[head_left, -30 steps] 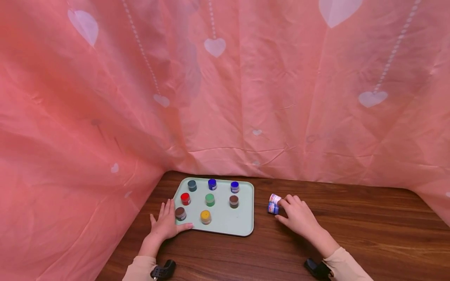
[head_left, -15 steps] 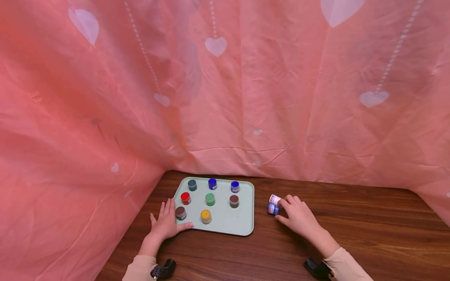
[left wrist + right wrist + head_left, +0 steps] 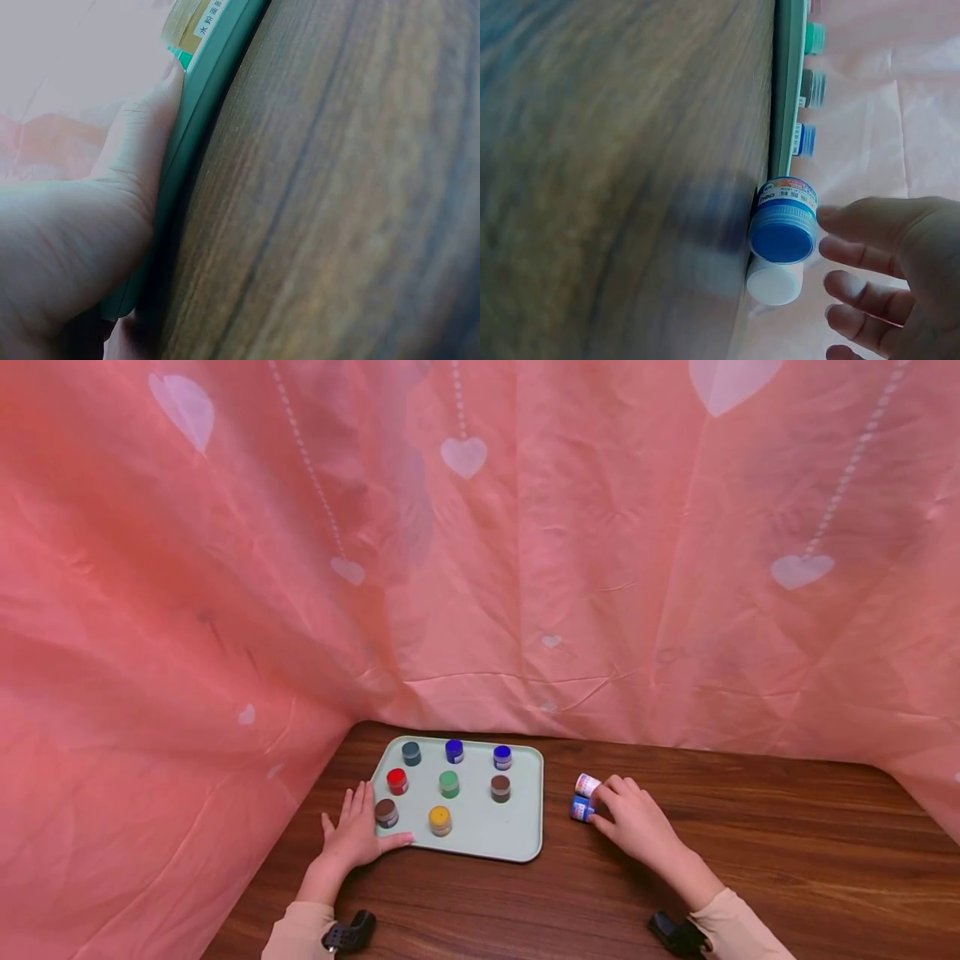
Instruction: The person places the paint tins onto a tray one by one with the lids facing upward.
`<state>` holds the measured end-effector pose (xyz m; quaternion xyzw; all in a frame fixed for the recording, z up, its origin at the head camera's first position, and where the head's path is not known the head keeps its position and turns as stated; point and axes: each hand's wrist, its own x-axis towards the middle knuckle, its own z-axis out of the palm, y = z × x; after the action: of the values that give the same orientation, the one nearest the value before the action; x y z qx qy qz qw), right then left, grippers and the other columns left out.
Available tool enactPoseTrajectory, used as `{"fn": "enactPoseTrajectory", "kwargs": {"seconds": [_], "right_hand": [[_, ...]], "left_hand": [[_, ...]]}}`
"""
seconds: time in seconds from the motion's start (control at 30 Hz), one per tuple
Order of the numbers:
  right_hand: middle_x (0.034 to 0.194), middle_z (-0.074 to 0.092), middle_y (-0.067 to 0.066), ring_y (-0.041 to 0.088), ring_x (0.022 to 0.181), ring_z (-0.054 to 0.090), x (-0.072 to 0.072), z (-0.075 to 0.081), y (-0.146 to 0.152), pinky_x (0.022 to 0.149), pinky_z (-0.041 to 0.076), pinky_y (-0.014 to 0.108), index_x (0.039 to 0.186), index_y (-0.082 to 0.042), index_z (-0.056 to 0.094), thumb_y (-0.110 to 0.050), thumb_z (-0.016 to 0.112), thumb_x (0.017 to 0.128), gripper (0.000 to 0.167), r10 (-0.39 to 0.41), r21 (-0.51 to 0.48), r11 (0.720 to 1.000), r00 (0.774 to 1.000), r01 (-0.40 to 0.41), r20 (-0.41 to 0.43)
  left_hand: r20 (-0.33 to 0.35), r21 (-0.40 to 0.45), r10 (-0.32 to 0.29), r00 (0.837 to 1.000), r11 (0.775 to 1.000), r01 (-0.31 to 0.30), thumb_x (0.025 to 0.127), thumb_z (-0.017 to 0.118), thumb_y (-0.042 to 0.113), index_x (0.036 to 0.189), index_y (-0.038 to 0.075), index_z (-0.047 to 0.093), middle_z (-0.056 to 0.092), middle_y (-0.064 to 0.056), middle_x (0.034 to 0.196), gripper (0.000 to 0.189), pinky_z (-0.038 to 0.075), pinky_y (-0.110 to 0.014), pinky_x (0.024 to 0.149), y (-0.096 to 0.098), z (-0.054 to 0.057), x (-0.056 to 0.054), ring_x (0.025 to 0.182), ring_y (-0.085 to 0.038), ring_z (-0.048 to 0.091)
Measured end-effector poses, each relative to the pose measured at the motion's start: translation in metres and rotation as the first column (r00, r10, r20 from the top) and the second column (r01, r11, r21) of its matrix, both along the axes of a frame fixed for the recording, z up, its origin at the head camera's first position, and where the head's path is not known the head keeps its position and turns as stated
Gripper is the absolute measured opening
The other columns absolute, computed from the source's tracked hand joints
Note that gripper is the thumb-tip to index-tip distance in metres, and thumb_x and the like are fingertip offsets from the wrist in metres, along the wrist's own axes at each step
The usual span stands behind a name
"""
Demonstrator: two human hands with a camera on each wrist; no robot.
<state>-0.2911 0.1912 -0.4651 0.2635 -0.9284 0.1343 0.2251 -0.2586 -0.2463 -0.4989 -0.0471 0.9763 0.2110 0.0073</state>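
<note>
In the head view my left hand [image 3: 354, 828] rests at the left front corner of a pale green tray [image 3: 487, 850]. Its fingers lie straight along the left side and the thumb along the front rim. On the right, my right hand [image 3: 636, 818] hovers with loosely bent fingers over two paint jars lying on their sides on the table. One is a blue paint jar [image 3: 582, 809], the other a white paint jar [image 3: 587, 784] just behind it. The right wrist view shows the thumb tip right at the blue jar, its cap towards the camera, and the other fingers apart from both jars.
Several paint jars stand upright on the tray, among them a yellow jar [image 3: 440, 821], a red jar [image 3: 397, 781] and a green jar [image 3: 449, 784]. A pink curtain [image 3: 600, 568] hangs behind and left of the wooden table [image 3: 787, 827].
The blue jar has shifted slightly towards me, away from the white one, with the right thumb beside it. My left hand and the tray stay in place.
</note>
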Motion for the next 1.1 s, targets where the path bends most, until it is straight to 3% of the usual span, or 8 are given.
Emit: {"fn": "enactPoseTrajectory", "kwargs": {"seconds": [0.23, 0.53, 0.9, 1.1], "right_hand": [[0.087, 0.059, 0.001, 0.023, 0.083, 0.054, 0.0, 0.002, 0.0, 0.064, 0.045, 0.038, 0.089, -0.011, 0.069, -0.022, 0.084, 0.073, 0.024, -0.04, 0.019, 0.999, 0.998, 0.039, 0.039], [0.085, 0.058, -0.001, 0.02, 0.081, 0.052, 0.001, 0.002, -0.002, 0.063, 0.042, 0.036, 0.085, -0.013, 0.067, -0.023, 0.084, 0.072, 0.023, -0.023, -0.001, 1.0, 0.998, 0.023, 0.05], [0.08, 0.052, 0.002, 0.024, 0.078, 0.052, 0.002, 0.005, -0.009, 0.06, 0.044, 0.039, 0.081, -0.011, 0.062, -0.032, 0.083, 0.073, 0.031, -0.118, 0.066, 0.992, 0.987, 0.111, 0.112], [0.081, 0.053, 0.006, 0.028, 0.077, 0.056, 0.001, 0.007, -0.015, 0.061, 0.049, 0.045, 0.084, -0.008, 0.065, -0.044, 0.078, 0.077, 0.04, -0.204, 0.113, 0.976, 0.959, 0.185, 0.195]], "left_hand": [[-0.009, -0.005, -0.006, 1.0, 1.0, 0.005, 0.064, 0.07, 0.078, 0.154, -0.004, 0.011, 0.013, -0.027, 0.161, 0.135, 0.0, -0.081, 0.104, 0.001, 0.002, 0.001, 0.149, -0.048, 0.004], [-0.003, -0.015, 0.001, 1.0, 1.0, -0.001, 0.065, 0.07, 0.077, 0.154, -0.004, 0.012, 0.013, -0.027, 0.161, 0.133, 0.001, -0.08, 0.105, 0.001, 0.003, 0.002, 0.149, -0.048, 0.005], [-0.01, -0.015, 0.0, 1.0, 1.0, 0.0, 0.065, 0.07, 0.076, 0.154, -0.005, 0.013, 0.015, -0.028, 0.16, 0.133, 0.002, -0.081, 0.104, 0.001, 0.005, 0.002, 0.148, -0.049, 0.007], [0.003, -0.001, 0.001, 1.0, 1.0, -0.001, 0.064, 0.069, 0.078, 0.154, -0.004, 0.011, 0.013, -0.027, 0.161, 0.135, 0.0, -0.08, 0.105, 0.001, 0.003, 0.001, 0.148, -0.048, 0.005]]}}
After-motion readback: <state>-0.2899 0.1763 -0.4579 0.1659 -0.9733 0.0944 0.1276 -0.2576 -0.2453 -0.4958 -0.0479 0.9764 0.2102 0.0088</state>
